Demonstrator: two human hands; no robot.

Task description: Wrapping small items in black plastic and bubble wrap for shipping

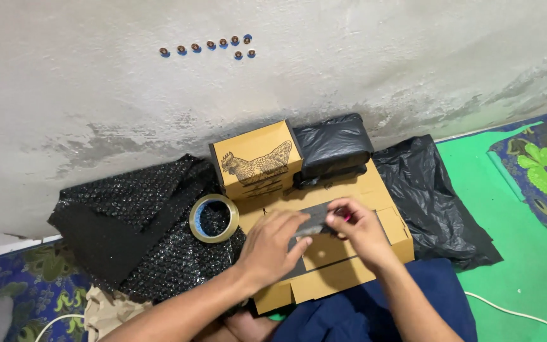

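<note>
A flat brown cardboard box [384, 190] lies in front of me on my lap. Both hands are on its top. My left hand [272, 247] presses flat on a dark grey piece [316, 218] lying across the box. My right hand [361, 231] pinches the same dark piece at its right end; something pink shows between its fingers. A smaller brown box with a hen drawing [256, 158] stands upright at the far edge of the flat box. A black plastic-wrapped bundle [333, 145] sits beside it on the right.
A roll of clear tape [213, 218] lies on black bubble wrap [134, 221] at the left. A black plastic bag [432, 196] spreads to the right, over a green mat [508, 240]. A white cable [514, 310] runs at lower right. A grey wall is behind.
</note>
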